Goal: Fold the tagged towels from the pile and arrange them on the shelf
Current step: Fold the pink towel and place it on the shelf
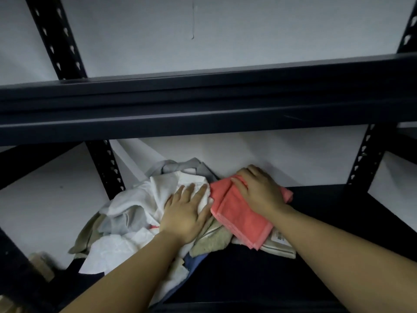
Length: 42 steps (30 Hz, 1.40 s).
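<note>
Head view. Left hand (184, 213) laid flat, palm down, on a white towel (158, 190) at the top of the loose pile (126, 222); fingers (191, 190) straight and slightly spread, pressing, not curled. Grey, beige and further white cloth bunched beneath and to the left of those fingers; a beige towel (212, 240) just under the heel of that hand.

Right hand (259, 190) resting on top of a folded coral towel (241, 220); fingertips (237, 182) bent down onto its upper fold, close together. Whether a true pinch or only a press, could not be told. Coral towel lying just right of the left fingertips, touching the white towel's edge, and partly over a striped beige towel with a printed tag (278, 237) showing below the right wrist.

All cloth seated on the dark shelf board (327, 211). Upper shelf beam (203, 105) crossing above both hands, well clear of the fingers. Slotted uprights (106, 163) behind, against a pale wall.
</note>
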{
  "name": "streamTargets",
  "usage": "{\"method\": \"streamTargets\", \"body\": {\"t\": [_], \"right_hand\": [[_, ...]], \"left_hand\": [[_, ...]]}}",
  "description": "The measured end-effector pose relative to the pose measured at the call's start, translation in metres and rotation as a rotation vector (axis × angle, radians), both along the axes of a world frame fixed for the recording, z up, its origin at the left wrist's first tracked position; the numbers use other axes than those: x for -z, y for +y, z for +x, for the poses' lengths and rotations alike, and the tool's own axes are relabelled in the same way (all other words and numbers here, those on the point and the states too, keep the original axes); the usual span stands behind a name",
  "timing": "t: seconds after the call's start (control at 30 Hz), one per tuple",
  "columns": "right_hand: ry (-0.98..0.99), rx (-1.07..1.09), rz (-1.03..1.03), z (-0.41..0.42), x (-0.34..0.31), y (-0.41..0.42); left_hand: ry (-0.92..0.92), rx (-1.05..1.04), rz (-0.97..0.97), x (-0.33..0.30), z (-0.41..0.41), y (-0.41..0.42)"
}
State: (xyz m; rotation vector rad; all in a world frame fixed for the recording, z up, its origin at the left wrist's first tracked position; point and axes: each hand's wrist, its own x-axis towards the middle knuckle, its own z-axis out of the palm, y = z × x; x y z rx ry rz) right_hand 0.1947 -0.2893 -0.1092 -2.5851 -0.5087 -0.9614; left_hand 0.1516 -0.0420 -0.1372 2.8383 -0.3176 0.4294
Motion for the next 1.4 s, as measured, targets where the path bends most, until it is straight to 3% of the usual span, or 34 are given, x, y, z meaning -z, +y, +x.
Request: {"method": "streamTargets", "body": {"t": [0.27,0.57,0.7,0.83,0.97,1.07,1.23,1.4], "right_hand": [[-0.029,0.100,0.083,-0.048,-0.020,-0.050],[0.270,0.217,-0.016,-0.108,0.051,-0.090],[0.356,0.206,0.026,-0.123,0.071,-0.091],[0.400,0.130,0.195,-0.131,0.069,-0.101],[0.447,0.108,0.263,-0.137,0.065,-0.128],[0.398,0.249,0.310,-0.128,0.063,-0.153],[0.629,0.563,0.358,-0.103,0.051,-0.174],[0.875,0.530,0.374,-0.084,0.042,-0.155]], "left_hand": [[-0.088,0.042,0.021,0.002,-0.003,0.001],[-0.234,0.208,0.233,0.004,-0.017,-0.039],[-0.131,0.355,0.149,0.005,-0.023,-0.078],[0.043,0.515,0.152,0.007,-0.018,-0.112],[0.094,0.481,0.325,0.022,-0.014,-0.131],[0.019,0.436,0.369,0.040,-0.018,-0.135],[-0.068,0.411,0.292,0.053,-0.022,-0.139],[-0.079,0.395,0.271,0.055,-0.025,-0.139]]}}
